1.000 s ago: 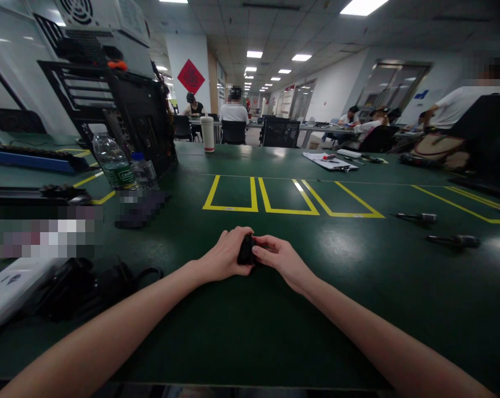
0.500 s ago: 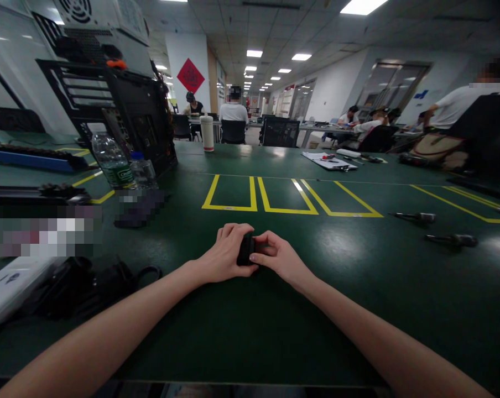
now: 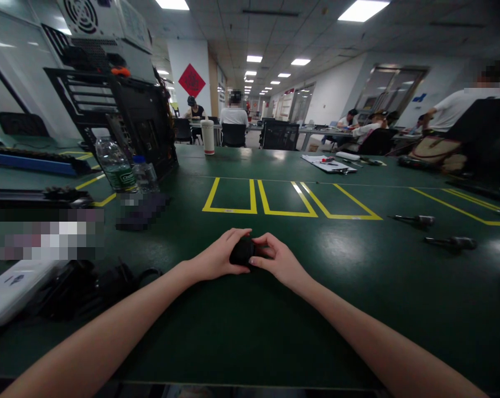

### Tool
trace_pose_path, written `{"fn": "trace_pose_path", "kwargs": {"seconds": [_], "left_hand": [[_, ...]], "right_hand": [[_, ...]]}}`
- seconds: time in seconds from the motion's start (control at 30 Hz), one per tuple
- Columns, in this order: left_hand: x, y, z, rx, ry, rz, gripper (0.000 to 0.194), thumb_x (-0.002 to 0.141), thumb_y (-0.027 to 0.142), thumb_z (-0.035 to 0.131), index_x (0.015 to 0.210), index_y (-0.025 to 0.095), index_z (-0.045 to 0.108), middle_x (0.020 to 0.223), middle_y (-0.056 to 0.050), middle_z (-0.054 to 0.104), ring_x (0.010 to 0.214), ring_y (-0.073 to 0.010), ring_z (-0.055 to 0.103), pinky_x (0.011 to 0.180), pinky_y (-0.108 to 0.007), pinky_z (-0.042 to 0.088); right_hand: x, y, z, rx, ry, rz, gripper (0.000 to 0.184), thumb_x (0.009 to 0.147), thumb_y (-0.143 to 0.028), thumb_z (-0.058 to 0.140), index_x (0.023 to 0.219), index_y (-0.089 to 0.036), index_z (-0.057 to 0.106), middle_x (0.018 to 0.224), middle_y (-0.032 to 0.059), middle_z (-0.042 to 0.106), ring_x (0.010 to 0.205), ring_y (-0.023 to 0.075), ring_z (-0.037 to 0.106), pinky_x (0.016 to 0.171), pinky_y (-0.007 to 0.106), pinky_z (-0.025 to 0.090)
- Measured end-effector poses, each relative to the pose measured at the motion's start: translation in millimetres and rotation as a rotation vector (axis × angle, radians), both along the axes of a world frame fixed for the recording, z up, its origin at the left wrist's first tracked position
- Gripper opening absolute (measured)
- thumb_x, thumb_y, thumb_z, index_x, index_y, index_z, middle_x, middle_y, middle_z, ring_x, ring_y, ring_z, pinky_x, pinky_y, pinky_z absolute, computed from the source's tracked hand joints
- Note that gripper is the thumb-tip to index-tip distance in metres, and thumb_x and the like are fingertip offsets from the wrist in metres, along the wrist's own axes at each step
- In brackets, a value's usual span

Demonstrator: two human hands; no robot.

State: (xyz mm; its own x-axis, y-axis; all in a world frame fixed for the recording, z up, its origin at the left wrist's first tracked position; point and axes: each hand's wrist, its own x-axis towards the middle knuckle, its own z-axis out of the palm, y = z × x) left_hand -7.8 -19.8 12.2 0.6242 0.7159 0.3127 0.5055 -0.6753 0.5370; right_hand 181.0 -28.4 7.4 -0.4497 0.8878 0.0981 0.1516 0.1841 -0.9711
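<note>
A small black object [image 3: 241, 252], rounded and box-like, is held between my two hands just above or on the green table [image 3: 250, 326]; its exact kind cannot be made out. My left hand [image 3: 219, 254] curves around its left side, thumb below and fingers over the top. From the right, my right hand [image 3: 277, 257] pinches its edge between thumb and fingers. Part of the object is hidden by my fingers.
Yellow tape frames [image 3: 229, 210] mark the table beyond my hands. Two screwdrivers [image 3: 453, 242] lie at right. A white power strip [image 3: 13, 287], black cables [image 3: 88, 282] and water bottles [image 3: 115, 168] are at left. Farther back are a computer case [image 3: 142, 121], white tumbler [image 3: 207, 137] and clipboard [image 3: 327, 163].
My left hand has shifted slightly left, its fingers less bunched, and more of the black object shows. My right hand keeps its pinch. The whole view has tilted a little.
</note>
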Motion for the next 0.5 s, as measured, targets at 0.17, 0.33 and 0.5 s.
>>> {"fn": "trace_pose_path", "kwargs": {"seconds": [0.17, 0.33, 0.5], "left_hand": [[-4.9, 2.6, -4.7, -0.075, 0.073, 0.016, 0.072, 0.066, 0.038, 0.065, 0.126, 0.026, 0.028, 0.106, -0.006, 0.048, 0.095, -0.0211, 0.048, 0.079, -0.035, 0.040], [-3.2, -1.6, -5.0, -0.117, 0.030, 0.056, 0.070, 0.064, 0.038, 0.066, 0.123, 0.026, 0.030, 0.109, -0.006, 0.047, 0.095, -0.0220, 0.048, 0.078, -0.035, 0.041], [-0.6, -6.4, -5.3, -0.067, 0.000, 0.093, 0.067, 0.064, 0.035, 0.066, 0.120, 0.026, 0.031, 0.110, -0.006, 0.046, 0.096, -0.0224, 0.046, 0.078, -0.037, 0.041]], "right_hand": [[0.2, -0.1, -1.0, -0.002, -0.022, 0.013, 0.029, 0.065, -0.017, 0.063, 0.090, -0.019, 0.049, 0.097, 0.0014, 0.055, 0.093, 0.0177, 0.056, 0.082, 0.037, 0.045], [0.5, -0.7, -0.5, -0.022, 0.020, 0.037, 0.031, 0.065, -0.015, 0.063, 0.093, -0.018, 0.049, 0.099, 0.0017, 0.055, 0.094, 0.0178, 0.056, 0.084, 0.037, 0.045], [1.4, -3.1, 1.9, -0.075, 0.078, 0.061, 0.026, 0.070, -0.021, 0.058, 0.095, -0.019, 0.050, 0.102, 0.0025, 0.054, 0.097, 0.0176, 0.055, 0.085, 0.036, 0.044]]}}
